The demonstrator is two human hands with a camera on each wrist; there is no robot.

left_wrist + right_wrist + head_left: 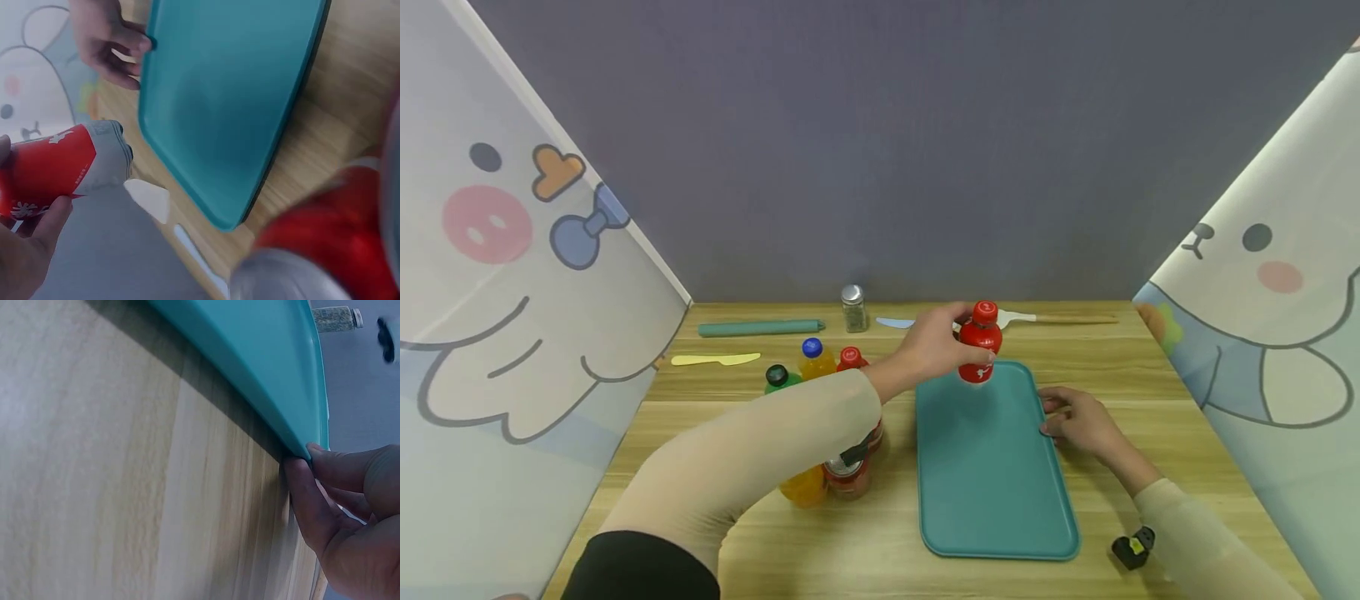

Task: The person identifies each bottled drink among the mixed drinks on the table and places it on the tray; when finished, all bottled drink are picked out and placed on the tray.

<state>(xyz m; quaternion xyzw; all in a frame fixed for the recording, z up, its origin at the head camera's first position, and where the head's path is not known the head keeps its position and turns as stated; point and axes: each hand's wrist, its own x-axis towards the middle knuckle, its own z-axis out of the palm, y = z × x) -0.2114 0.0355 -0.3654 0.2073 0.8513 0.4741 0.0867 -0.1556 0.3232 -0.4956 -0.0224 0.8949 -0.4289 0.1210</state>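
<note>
In the head view my left hand (934, 343) grips a red bottle (979, 343) with a red cap, holding it upright over the far end of a teal tray (992, 475). The left wrist view shows the bottle's (56, 169) pale bottom clear of the tray. My right hand (1081, 423) pinches the tray's right rim. In the right wrist view the thumb (344, 470) lies on the rim and a finger (306, 494) sits beneath it. Part of the left fingers is hidden behind the bottle.
Left of the tray, partly behind my left sleeve, stand a black-capped green bottle (778, 377), blue-capped orange bottle (816, 360), another red bottle (852, 358) and a can (847, 477). Behind lie a shaker (853, 308), green stick (760, 328), yellow knife (715, 360), blue knife (895, 322) and spatula (1052, 317).
</note>
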